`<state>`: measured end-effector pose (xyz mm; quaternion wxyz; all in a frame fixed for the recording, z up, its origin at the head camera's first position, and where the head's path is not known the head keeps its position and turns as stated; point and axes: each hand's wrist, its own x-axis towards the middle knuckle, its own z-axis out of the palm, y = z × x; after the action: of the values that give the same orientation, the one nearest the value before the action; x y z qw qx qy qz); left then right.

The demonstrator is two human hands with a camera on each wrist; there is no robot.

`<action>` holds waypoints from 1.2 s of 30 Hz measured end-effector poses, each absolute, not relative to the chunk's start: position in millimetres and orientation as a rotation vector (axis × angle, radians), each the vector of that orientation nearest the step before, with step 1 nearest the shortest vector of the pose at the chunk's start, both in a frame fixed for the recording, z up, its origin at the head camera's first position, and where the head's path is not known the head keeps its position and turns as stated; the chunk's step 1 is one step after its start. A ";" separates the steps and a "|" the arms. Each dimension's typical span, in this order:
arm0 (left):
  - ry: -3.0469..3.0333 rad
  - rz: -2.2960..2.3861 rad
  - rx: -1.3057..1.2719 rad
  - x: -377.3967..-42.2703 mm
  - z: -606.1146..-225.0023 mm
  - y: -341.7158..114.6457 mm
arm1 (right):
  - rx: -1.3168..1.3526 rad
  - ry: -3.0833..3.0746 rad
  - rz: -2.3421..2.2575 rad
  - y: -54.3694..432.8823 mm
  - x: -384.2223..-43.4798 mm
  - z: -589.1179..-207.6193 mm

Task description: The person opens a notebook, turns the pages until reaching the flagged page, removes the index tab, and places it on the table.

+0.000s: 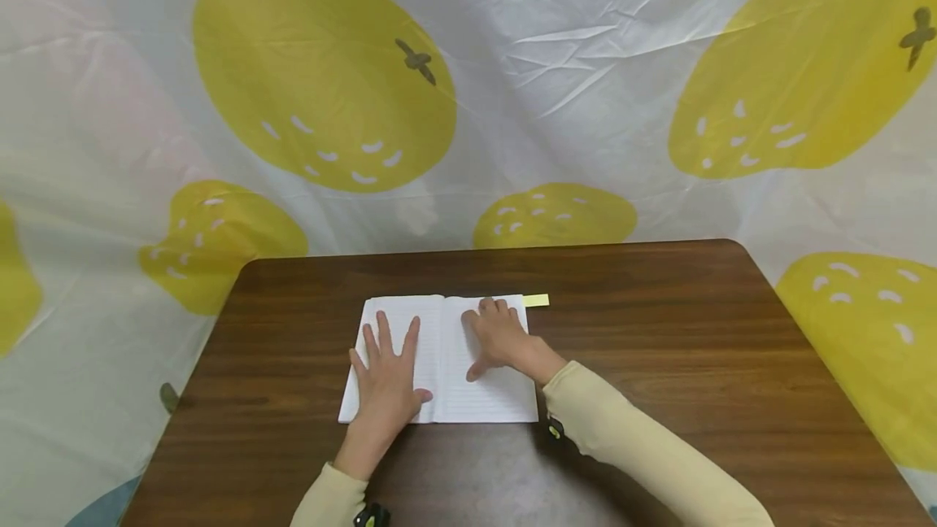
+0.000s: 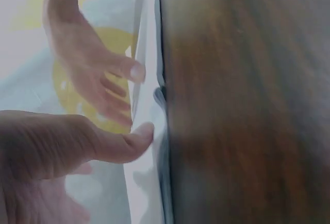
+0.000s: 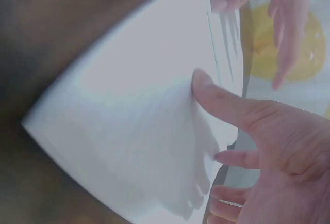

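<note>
A notebook with white lined pages [image 1: 483, 401] lies spread on the wooden table, its centre fold between both hands. On the left page rests my left hand [image 1: 388, 385], fingers splayed toward the far edge and thumb pointing at the fold. My right hand [image 1: 501, 338] is over the right page, reaching in from the right with fingers a little bent and thumb apart. In the right wrist view, the right hand [image 3: 289, 152] casts a shadow on the page beside its fingertips. Neither hand pinches a page. A yellow sticky tab [image 1: 537, 300] sticks out from the notebook's top right corner.
The dark brown table [image 1: 695, 332] has rounded far corners. Behind it hangs a pale cloth [image 1: 512, 104] printed with big yellow fruit. Small dark devices are worn at the left wrist [image 1: 372, 516] and the right wrist [image 1: 555, 429], beside cream sleeves.
</note>
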<state>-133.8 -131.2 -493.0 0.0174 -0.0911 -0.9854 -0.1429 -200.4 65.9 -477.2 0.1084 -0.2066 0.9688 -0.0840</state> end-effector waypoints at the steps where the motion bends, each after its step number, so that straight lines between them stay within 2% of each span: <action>1: -3.086 -0.446 -0.307 -134.6 -491.7 -130.0 | -0.591 2.845 -0.210 64.1 -204.5 -476.7; 13: -3.317 -0.376 -0.537 -139.1 -485.1 -112.1 | -0.486 2.700 0.077 44.2 -235.9 -474.7; 22: -3.405 -0.631 -0.519 -141.8 -487.7 -117.0 | -0.477 2.675 0.163 42.3 -236.4 -472.5; 36: -3.431 -0.673 -0.469 -137.8 -485.4 -124.3 | -0.534 2.773 0.184 53.6 -226.0 -468.3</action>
<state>-137.8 -124.3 -485.4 -0.1916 -0.1304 -0.9546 -0.1872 -226.0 53.6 -468.3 0.1552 -0.1865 0.9680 0.0644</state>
